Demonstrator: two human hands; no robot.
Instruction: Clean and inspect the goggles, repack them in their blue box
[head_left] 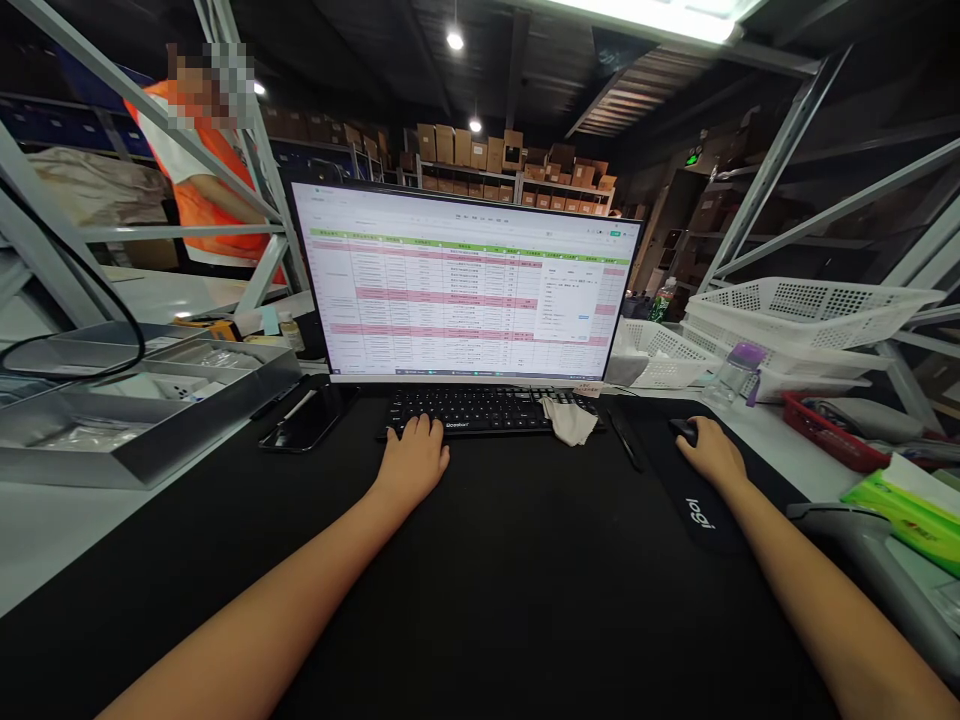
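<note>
My left hand [412,459] rests with its fingers spread on the lower left keys of a black keyboard [480,408]. Over to the right, my right hand [712,452] is wrapped round a black computer mouse [683,430] on a dark mouse pad [701,512]. A monitor [465,300] stands behind the keyboard and shows a spreadsheet with green and pink rows and a small white window at its right. A crumpled pale cloth [571,421] lies across the keyboard's right end, with a black pen [625,440] beside it.
A phone [309,418] lies left of the keyboard, near grey trays [135,465]. White baskets [814,308], a clear bottle [733,375], a red basket [832,436], a green tissue pack [911,515] and a grey device [874,550] line the right. A person in an orange vest [217,205] stands behind the left rack.
</note>
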